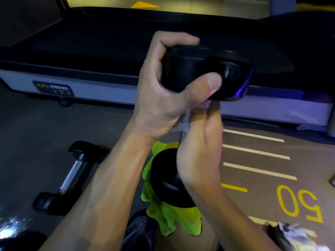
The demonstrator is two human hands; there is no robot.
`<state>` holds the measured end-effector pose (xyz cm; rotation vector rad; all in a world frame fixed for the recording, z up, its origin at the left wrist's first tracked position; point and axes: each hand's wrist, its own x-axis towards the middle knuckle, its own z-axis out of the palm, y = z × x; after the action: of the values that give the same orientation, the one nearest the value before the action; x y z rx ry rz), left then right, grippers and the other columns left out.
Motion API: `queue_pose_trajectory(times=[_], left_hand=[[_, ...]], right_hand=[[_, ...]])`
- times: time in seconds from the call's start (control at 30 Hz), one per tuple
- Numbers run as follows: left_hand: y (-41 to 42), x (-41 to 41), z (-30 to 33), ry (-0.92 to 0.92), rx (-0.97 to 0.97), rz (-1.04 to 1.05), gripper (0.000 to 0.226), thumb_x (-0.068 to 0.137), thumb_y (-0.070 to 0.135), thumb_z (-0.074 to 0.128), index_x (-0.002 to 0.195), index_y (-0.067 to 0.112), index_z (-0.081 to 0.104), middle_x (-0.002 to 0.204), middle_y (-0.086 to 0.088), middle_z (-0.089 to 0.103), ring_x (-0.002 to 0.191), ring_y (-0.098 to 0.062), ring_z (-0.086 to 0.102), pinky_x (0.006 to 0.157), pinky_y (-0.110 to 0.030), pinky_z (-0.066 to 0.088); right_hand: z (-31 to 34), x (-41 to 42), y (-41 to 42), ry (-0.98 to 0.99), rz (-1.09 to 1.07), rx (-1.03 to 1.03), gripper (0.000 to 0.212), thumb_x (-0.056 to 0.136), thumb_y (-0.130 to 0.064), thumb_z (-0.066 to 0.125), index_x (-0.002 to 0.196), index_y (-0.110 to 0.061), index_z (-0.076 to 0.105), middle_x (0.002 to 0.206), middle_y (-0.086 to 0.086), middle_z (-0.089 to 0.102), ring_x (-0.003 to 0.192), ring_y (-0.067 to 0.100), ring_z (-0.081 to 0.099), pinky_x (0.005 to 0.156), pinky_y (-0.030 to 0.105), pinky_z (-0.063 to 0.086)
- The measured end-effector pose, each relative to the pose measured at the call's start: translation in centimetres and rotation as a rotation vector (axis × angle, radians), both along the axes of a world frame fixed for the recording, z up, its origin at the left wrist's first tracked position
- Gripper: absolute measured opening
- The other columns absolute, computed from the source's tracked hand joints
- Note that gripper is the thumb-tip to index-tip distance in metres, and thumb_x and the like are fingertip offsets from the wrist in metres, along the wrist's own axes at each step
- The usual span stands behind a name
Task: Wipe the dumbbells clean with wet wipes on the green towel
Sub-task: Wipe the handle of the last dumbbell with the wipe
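The upended dumbbell (204,69), lower head on the green towel (174,221), is gripped by the left hand (163,91) while the right hand (199,142) wipes its handle (wipe barely visible); heads likely follow.

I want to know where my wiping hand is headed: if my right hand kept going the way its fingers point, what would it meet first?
The right hand points upward, fingertips at the underside of the dumbbell's upper head, which the left hand grips. It would likely meet that head first, with the wipe between; depth is uncertain.
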<state>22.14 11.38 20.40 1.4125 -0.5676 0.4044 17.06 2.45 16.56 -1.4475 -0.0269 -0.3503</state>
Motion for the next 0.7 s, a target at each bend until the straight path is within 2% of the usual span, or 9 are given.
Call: queue_pose_trajectory(times=[0.07, 0.1, 0.2, 0.27, 0.37, 0.47, 0.53, 0.6, 0.7], left_hand=[[0.1, 0.0, 0.0, 0.001, -0.012, 0.016, 0.053, 0.082, 0.020, 0.073, 0.124, 0.002, 0.046, 0.113, -0.005, 0.057, 0.100, -0.011, 0.063, 0.084, -0.030, 0.054], [0.2, 0.1, -0.1, 0.006, -0.014, 0.016, 0.053, 0.082, 0.020, 0.073, 0.124, 0.002, 0.046, 0.113, -0.004, 0.058, 0.101, -0.012, 0.063, 0.085, -0.031, 0.054], [0.3, 0.2, -0.1, 0.020, -0.032, 0.014, 0.054, 0.082, 0.019, 0.073, 0.124, 0.001, 0.046, 0.111, -0.003, 0.060, 0.101, -0.015, 0.064, 0.086, -0.034, 0.055], [0.2, 0.2, -0.2, 0.024, -0.035, 0.017, 0.054, 0.081, 0.021, 0.073, 0.123, 0.001, 0.046, 0.110, -0.002, 0.062, 0.100, -0.017, 0.064, 0.085, -0.037, 0.056], [0.2, 0.3, -0.2, 0.019, -0.034, 0.032, 0.052, 0.082, 0.021, 0.074, 0.121, 0.002, 0.046, 0.110, -0.002, 0.061, 0.100, -0.017, 0.064, 0.086, -0.038, 0.056], [0.1, 0.3, -0.1, 0.016, -0.025, 0.057, 0.051, 0.082, 0.022, 0.074, 0.120, 0.003, 0.046, 0.109, -0.001, 0.059, 0.100, -0.014, 0.063, 0.085, -0.036, 0.055], [0.2, 0.3, 0.0, 0.020, -0.018, 0.067, 0.050, 0.083, 0.022, 0.074, 0.120, 0.003, 0.046, 0.109, -0.001, 0.059, 0.100, -0.011, 0.063, 0.085, -0.032, 0.054], [0.5, 0.5, -0.1, 0.034, -0.016, 0.052, 0.048, 0.083, 0.022, 0.074, 0.119, 0.006, 0.047, 0.110, -0.004, 0.058, 0.100, -0.012, 0.062, 0.085, -0.032, 0.053], [0.9, 0.8, -0.1, 0.055, -0.014, 0.029, 0.046, 0.083, 0.024, 0.073, 0.119, 0.008, 0.048, 0.112, -0.006, 0.058, 0.102, -0.016, 0.060, 0.088, -0.037, 0.053]], right_hand=[[-0.1, 0.5, -0.3, 0.004, 0.031, -0.090, 0.021, 0.113, -0.030, 0.036, 0.106, -0.029, 0.056, 0.079, -0.029, 0.068, 0.074, -0.010, 0.063, 0.070, 0.010, 0.047], [-0.2, 0.8, -0.7, 0.050, 0.045, -0.073, 0.029, 0.112, -0.035, 0.036, 0.100, -0.025, 0.060, 0.075, -0.021, 0.070, 0.069, -0.006, 0.065, 0.068, 0.016, 0.050], [0.0, 2.0, -1.1, 0.324, 0.231, 0.302, 0.060, 0.109, -0.041, 0.038, 0.066, -0.017, 0.072, 0.055, 0.001, 0.064, 0.046, 0.017, 0.058, 0.053, 0.031, 0.048], [0.0, 2.7, -1.2, 0.442, 0.301, 0.394, 0.060, 0.106, -0.036, 0.042, 0.056, -0.015, 0.065, 0.053, 0.012, 0.056, 0.040, 0.026, 0.047, 0.045, 0.033, 0.041], [-0.1, 2.7, -1.0, 0.388, 0.195, 0.276, 0.055, 0.105, -0.036, 0.043, 0.060, -0.019, 0.069, 0.060, 0.011, 0.064, 0.058, 0.035, 0.064, 0.060, 0.041, 0.049], [0.5, 1.8, 0.2, 0.082, -0.001, 0.029, 0.028, 0.099, -0.034, 0.039, 0.090, -0.023, 0.064, 0.080, -0.012, 0.069, 0.078, 0.012, 0.065, 0.076, 0.036, 0.050], [0.1, 1.8, 0.5, -0.040, -0.022, -0.189, 0.030, 0.101, -0.037, 0.037, 0.112, -0.018, 0.057, 0.097, -0.013, 0.069, 0.091, 0.009, 0.065, 0.083, 0.034, 0.050], [-0.2, 2.4, -0.3, -0.072, 0.014, -0.296, 0.033, 0.104, -0.037, 0.041, 0.113, -0.009, 0.056, 0.086, -0.004, 0.071, 0.083, 0.013, 0.068, 0.075, 0.037, 0.053], [-0.1, 3.4, -2.2, -0.001, 0.287, -0.142, 0.042, 0.109, -0.030, 0.046, 0.097, 0.008, 0.058, 0.063, 0.016, 0.068, 0.057, 0.021, 0.068, 0.051, 0.032, 0.052]])
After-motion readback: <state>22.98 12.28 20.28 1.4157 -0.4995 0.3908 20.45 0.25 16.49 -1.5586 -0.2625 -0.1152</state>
